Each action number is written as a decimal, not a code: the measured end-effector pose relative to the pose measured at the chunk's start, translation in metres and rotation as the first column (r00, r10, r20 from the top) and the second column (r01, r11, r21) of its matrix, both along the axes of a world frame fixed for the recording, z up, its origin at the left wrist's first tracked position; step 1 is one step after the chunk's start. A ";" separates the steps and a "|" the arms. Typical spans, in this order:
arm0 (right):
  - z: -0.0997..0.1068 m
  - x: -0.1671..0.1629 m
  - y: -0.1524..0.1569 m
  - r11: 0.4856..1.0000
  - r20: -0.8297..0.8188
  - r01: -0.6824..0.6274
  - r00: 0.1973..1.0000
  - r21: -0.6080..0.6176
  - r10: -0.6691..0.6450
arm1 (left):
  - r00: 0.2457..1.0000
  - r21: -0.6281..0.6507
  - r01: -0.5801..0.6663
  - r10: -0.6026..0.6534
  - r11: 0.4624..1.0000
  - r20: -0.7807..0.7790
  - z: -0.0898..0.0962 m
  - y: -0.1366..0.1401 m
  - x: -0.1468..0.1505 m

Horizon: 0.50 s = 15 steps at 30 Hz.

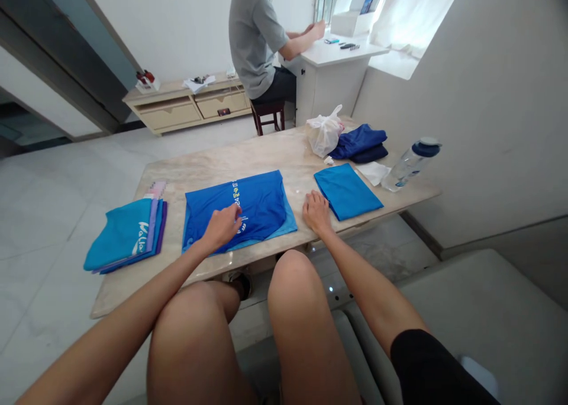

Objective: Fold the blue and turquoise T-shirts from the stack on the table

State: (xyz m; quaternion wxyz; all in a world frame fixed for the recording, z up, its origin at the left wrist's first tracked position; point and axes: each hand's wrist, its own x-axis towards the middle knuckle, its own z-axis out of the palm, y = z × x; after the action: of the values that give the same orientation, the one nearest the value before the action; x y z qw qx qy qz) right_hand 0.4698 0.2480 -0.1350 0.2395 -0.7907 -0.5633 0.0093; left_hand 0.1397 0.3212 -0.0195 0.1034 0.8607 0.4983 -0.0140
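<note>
On the table lies a dark blue shirt (pixel 257 201) with white and yellow print, spread as a flat rectangle with a lighter blue layer showing along its lower and right edges. My left hand (pixel 223 227) is over its lower middle, fingers loosely apart and grasping nothing. Just right of that shirt, my right hand (pixel 316 211) rests with fingers lying on the tabletop against the left edge of a folded teal-blue garment (pixel 348 192). At the table's left end sits a stack of folded garments (pixel 119 233) in blue and purple, white lettering on the top one.
The marble-look table (pixel 213 159) also bears a white plastic bag (pixel 325 134), a heap of navy cloth (pixel 361 141), a white tissue (pixel 373 172) and a clear water bottle (pixel 406 167). Beyond it, a person in grey (pixel 255 38) sits at a white desk (pixel 337 52).
</note>
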 end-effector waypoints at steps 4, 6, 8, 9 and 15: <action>0.002 -0.003 -0.002 1.000 -0.006 0.020 1.000 0.000 -0.020 | 0.995 -0.263 0.001 0.025 0.965 0.096 0.002 -0.019 0.111; 0.001 -0.004 -0.003 1.000 -0.011 0.021 1.000 0.006 -0.021 | 0.987 -0.312 -0.119 0.147 0.943 0.070 -0.008 -0.033 0.150; -0.001 -0.004 -0.002 1.000 -0.014 0.016 1.000 0.022 -0.016 | 0.968 -0.304 -0.231 0.250 0.924 0.023 -0.018 -0.043 0.174; -0.002 -0.004 -0.001 0.999 -0.016 0.016 1.000 0.034 -0.015 | 0.962 -0.291 -0.257 0.272 0.922 0.012 -0.023 -0.045 0.180; -0.003 0.009 0.001 0.987 -0.156 0.082 0.986 0.136 -0.060 | 0.966 -0.328 -0.227 0.256 0.917 0.045 -0.029 -0.032 0.174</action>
State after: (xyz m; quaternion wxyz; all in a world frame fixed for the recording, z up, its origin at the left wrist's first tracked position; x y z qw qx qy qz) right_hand 0.4790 0.2486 -0.1385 0.3373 -0.7884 -0.5141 0.0209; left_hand 0.3134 0.2892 -0.0486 0.2641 0.7641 0.5869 -0.0441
